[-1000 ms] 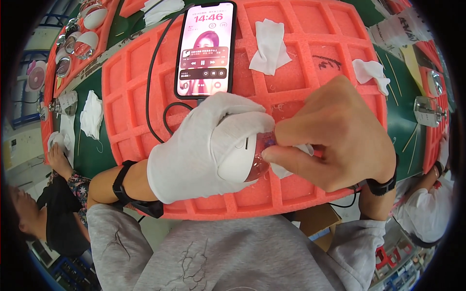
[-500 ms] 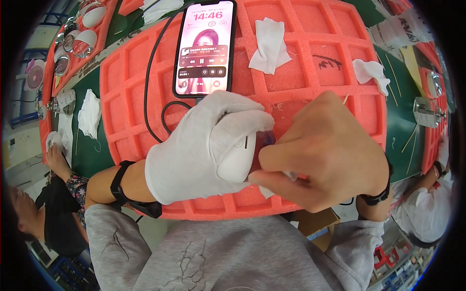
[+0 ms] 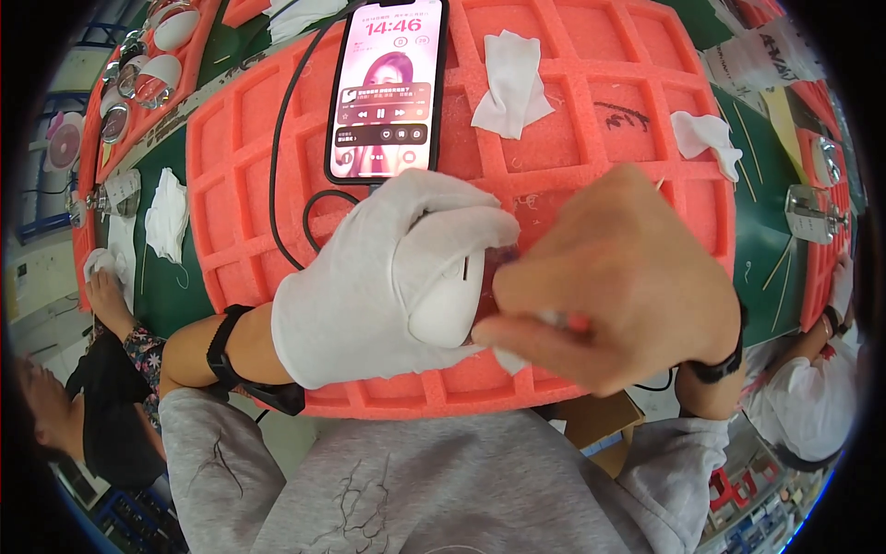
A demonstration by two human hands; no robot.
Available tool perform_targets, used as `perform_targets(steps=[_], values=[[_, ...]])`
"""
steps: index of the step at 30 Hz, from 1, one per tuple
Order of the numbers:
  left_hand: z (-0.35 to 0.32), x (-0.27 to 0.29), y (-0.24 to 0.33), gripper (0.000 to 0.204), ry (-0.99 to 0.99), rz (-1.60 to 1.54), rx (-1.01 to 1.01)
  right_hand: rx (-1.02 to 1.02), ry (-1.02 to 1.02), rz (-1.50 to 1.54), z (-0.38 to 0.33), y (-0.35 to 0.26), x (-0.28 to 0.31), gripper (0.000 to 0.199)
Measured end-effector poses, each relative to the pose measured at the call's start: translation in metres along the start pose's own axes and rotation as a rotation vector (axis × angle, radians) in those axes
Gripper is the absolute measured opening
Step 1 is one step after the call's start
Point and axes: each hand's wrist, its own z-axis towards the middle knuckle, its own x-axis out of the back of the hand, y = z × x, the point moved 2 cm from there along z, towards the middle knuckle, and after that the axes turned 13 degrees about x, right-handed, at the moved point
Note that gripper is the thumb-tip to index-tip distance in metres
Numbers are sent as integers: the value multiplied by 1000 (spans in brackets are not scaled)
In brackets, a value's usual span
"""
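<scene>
My left hand (image 3: 369, 286), in a white glove, is closed around a smooth white rounded shell (image 3: 447, 309) with a narrow dark slot near its upper right edge. Its thumb and fingers wrap the shell from above and the left, hiding much of it. Bare and bent at the wrist, my right hand (image 3: 591, 286) presses its fingertips together close to the shell's right side. A bit of white cloth (image 3: 510, 360) pokes out below those fingertips. Whatever else they pinch is covered by the hand.
Beneath my hands lies a red foam tray (image 3: 369, 391) with square compartments. A lit phone (image 3: 388, 92) with a black cable (image 3: 279, 175) rests on it, beside a white wipe (image 3: 513, 88). Glass bottles (image 3: 812, 212) and cotton sticks are on the green table (image 3: 766, 286). People work at both sides.
The left hand and shell have shifted very slightly left. My right hand's fingers have moved a little beside the shell, and the white cloth below them has shifted slightly.
</scene>
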Motion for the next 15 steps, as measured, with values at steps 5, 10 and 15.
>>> perform_targets(steps=[5, 10, 15], values=[[2, 9, 3, 70, -37, -23, 38, -68, 221, 234, -14, 28, 20, 16], [-2, 12, 1, 72, -128, -100, 45, -150, 193, 332, -13, 30, 12, 10], [-4, 10, -4, 78, -131, -121, 100, -255, 66, 290, -10, 26, 13, 9]])
